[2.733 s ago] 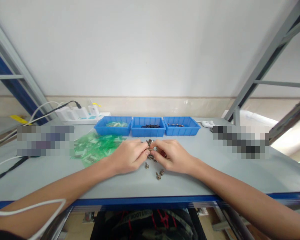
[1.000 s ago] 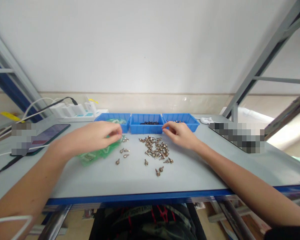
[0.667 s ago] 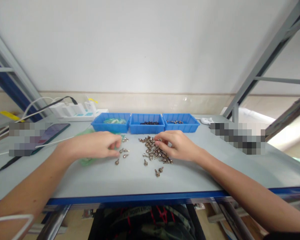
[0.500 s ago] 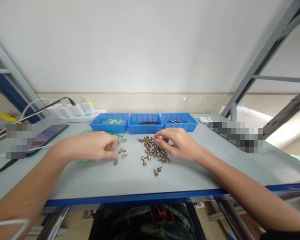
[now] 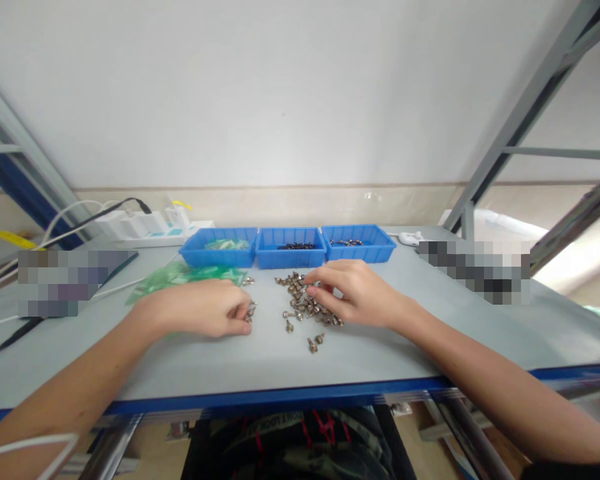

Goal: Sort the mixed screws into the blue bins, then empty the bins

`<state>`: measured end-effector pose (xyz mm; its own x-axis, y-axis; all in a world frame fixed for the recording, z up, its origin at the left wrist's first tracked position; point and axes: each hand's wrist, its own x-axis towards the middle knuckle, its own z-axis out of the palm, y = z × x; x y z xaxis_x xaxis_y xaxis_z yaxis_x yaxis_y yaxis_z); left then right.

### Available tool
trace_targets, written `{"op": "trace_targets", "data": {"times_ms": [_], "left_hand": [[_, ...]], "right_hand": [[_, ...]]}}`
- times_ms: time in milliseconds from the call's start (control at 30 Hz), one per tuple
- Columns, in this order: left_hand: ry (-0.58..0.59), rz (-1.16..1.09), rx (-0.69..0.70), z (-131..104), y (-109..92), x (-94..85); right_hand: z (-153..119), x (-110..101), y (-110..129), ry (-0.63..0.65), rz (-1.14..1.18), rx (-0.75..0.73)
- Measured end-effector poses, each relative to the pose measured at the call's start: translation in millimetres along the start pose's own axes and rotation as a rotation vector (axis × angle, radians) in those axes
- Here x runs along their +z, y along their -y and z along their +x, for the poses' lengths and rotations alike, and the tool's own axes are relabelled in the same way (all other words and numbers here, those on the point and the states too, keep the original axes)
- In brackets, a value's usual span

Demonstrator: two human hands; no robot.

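A white wall [image 5: 280, 100] backs the grey table [image 5: 205, 373]. The left hand [image 5: 207, 310], curled at a few screws, partly hides the green plastic bags [image 5: 167, 275]; its hold is unclear. The right hand [image 5: 355, 293], slightly open, covers part of the screw pile [image 5: 296, 288]. Three blue bins [image 5: 291, 259] stand behind.

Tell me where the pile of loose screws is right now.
In the head view, the screw pile lies on the table just right of centre, beside the right hand's fingertips and in front of the middle blue bin.

Three blue bins [image 5: 291, 259] line the surface [image 5: 380, 347]. The right hand [image 5: 353, 293] reaches over scattered metal screws [image 5: 314, 308].
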<state>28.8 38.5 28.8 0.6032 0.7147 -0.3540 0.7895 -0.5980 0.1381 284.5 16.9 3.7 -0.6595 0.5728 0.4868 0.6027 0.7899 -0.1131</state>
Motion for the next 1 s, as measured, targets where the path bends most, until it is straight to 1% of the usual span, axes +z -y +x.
{"op": "trace_targets", "data": {"times_ms": [200,400,767,1000], "left_hand": [[-0.044,0.019,0.018,6.0,-2.3,3.5],[-0.060,0.045,0.052,4.6,-2.8,4.7],[-0.085,0.028,0.096,4.0,-4.2,3.6],[-0.103,0.038,0.149,5.5,-4.2,3.9]], "right_hand": [[0.3,-0.2,1.3,0.037,-0.005,0.020],[-0.4,-1.7,3.7,0.075,-0.004,0.036],[0.6,-1.7,3.9,0.089,0.000,0.031],[-1.3,-0.9,3.6,0.104,-0.007,0.031]]}}
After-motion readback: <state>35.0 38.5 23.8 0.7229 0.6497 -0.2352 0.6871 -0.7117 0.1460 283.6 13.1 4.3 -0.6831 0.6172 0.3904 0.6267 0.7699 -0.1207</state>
